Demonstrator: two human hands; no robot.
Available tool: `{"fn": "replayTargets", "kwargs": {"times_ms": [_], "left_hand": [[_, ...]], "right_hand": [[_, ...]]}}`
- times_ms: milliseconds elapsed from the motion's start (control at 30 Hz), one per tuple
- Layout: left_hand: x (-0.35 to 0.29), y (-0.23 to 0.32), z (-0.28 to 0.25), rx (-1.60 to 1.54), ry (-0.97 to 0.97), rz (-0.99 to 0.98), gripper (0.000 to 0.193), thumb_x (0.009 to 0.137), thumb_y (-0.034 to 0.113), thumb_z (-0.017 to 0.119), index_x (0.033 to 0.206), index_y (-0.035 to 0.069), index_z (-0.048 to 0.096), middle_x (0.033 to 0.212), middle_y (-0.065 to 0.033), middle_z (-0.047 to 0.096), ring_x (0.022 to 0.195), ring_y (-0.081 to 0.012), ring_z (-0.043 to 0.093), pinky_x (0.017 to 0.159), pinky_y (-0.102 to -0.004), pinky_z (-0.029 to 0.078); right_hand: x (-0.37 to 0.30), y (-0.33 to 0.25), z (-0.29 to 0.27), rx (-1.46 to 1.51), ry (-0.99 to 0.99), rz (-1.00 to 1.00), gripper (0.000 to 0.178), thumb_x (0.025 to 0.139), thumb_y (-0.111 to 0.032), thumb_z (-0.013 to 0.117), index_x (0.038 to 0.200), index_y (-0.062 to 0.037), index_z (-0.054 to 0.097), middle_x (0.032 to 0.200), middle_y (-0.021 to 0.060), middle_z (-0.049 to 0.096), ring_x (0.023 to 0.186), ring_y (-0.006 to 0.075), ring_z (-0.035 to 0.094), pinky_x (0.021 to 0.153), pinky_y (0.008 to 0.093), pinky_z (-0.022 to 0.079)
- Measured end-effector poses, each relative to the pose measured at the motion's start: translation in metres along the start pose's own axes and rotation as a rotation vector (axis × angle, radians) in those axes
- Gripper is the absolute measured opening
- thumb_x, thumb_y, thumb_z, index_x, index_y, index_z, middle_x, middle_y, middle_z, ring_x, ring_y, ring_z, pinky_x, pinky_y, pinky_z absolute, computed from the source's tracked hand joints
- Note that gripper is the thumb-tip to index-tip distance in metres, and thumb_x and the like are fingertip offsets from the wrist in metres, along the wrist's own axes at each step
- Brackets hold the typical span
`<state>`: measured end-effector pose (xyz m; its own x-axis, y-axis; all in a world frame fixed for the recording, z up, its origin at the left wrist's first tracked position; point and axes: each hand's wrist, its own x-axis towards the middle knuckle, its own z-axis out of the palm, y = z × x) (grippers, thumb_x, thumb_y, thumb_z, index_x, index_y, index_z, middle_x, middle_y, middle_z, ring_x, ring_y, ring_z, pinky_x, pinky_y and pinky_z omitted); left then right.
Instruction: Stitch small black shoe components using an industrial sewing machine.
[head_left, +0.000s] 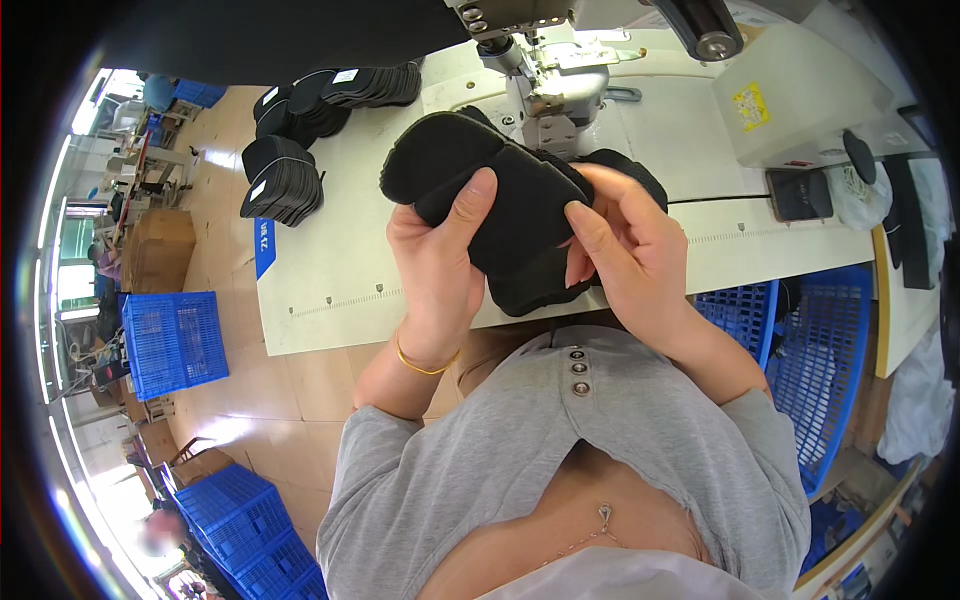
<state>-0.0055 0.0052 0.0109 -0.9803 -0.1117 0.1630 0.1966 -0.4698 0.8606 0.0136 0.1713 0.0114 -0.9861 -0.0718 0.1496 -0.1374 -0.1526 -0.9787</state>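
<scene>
Your grey shirt (470,450) is nearest; beyond it, over the white sewing table (350,260), your left hand (440,250) and right hand (637,245) both pinch black padded fabric pieces (525,215). If either pinch slackens, their overlapping edges could slide out of line.

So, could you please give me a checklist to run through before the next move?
1. Left hand gripping the black, rounded fabric piece: ok, thumb on top.
2. Right hand holding its opposite edge: ok.
3. Fabric piece clear of the grey metal sewing machine: cannot tell; they overlap in view.
4. Left wrist bare: not ok; a thin golden bracelet is worn.
5. Flat black fabric stack clear of the hands: ok, off to the left.
</scene>
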Motion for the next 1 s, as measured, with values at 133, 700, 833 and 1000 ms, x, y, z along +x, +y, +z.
{"fn": "replayTargets", "kwargs": {"times_ms": [133,700,833,1000], "left_hand": [[0.002,0.004,0.001,-0.123,0.093,-0.148,0.021,0.087,0.003,0.072,0.107,0.002,0.067,0.1,-0.0064,0.071,0.089,-0.0151,0.067,0.079,-0.0288,0.056],[0.008,0.002,0.003,-0.023,0.091,-0.044,0.017,0.09,0.005,0.068,0.107,0.003,0.066,0.1,-0.0071,0.07,0.087,-0.0171,0.068,0.08,-0.0305,0.057],[0.015,0.007,0.004,-0.108,0.111,-0.123,0.024,0.085,0.0,0.072,0.108,0.001,0.065,0.102,-0.008,0.07,0.09,-0.0155,0.067,0.082,-0.0288,0.055],[0.021,0.006,0.004,-0.1,0.095,-0.109,0.026,0.085,-0.001,0.072,0.109,0.0,0.065,0.103,-0.0079,0.07,0.09,-0.0153,0.067,0.082,-0.0285,0.055]], "right_hand": [[0.006,0.009,-0.007,-0.611,0.007,-0.574,0.034,0.09,-0.006,0.066,0.122,0.0007,0.058,0.066,0.0028,0.056,0.052,0.0078,0.055,0.047,0.0226,0.042],[0.009,0.007,-0.011,-0.351,-0.096,-0.308,0.023,0.09,-0.004,0.065,0.112,0.0001,0.057,0.066,0.005,0.06,0.053,0.011,0.059,0.049,0.024,0.045],[0.014,0.008,-0.014,-0.562,-0.112,-0.484,0.013,0.092,0.0,0.06,0.105,0.0022,0.056,0.067,0.0081,0.064,0.055,0.0122,0.064,0.05,0.0228,0.047],[0.018,0.022,-0.008,-0.56,-0.008,-0.602,0.016,0.089,-0.003,0.066,0.101,-0.0012,0.056,0.06,0.0082,0.054,0.047,0.0184,0.055,0.044,0.0303,0.04]]}}
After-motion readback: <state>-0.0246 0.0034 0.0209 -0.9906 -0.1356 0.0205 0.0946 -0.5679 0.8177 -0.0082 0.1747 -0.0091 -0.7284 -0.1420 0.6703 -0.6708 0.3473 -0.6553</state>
